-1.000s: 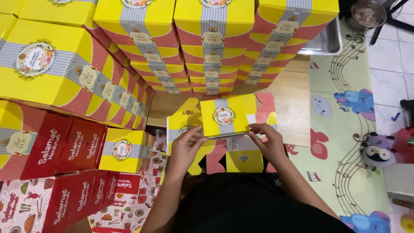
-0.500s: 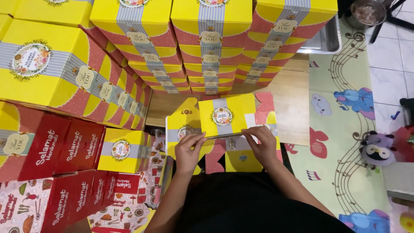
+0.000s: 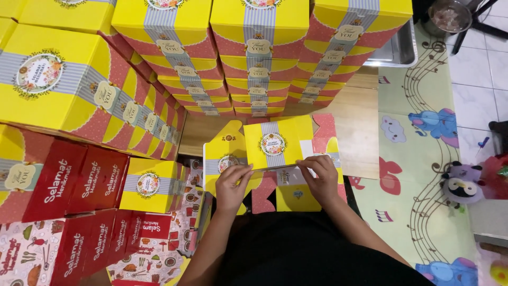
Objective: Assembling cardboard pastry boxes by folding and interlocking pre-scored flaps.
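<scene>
Closest in, dark clothing over the lap, both forearms reaching forward. Left hand (image 3: 233,182) curled, fingers pressed down on the near left edge of a yellow box (image 3: 275,144), pinching that edge against the flap beneath. Right hand (image 3: 320,175) likewise bent, fingertips pressing the near right edge and a striped flap of the same box. Box held low, just ahead of the knees, its lid panel with a round floral label tilted up toward the camera; side flaps of pink and yellow card (image 3: 324,131) splayed out, not yet tucked in. Judged from that: folding well under way, closing not finished.

Beneath and just beside, further flat yellow card blanks (image 3: 225,159) waiting unfolded. To the left, one small finished yellow box (image 3: 148,184) resting on red boxes (image 3: 84,182) and patterned card sheets (image 3: 159,254).

Farther out, tall stacks of finished yellow boxes (image 3: 259,58), many rows deep, filling the top and left. Seemingly most of the lot done, a few blanks left.

Right side: a play mat (image 3: 423,159) with music notes and an elephant, a small plush toy (image 3: 463,182), a metal tray (image 3: 397,50) behind the stacks.
</scene>
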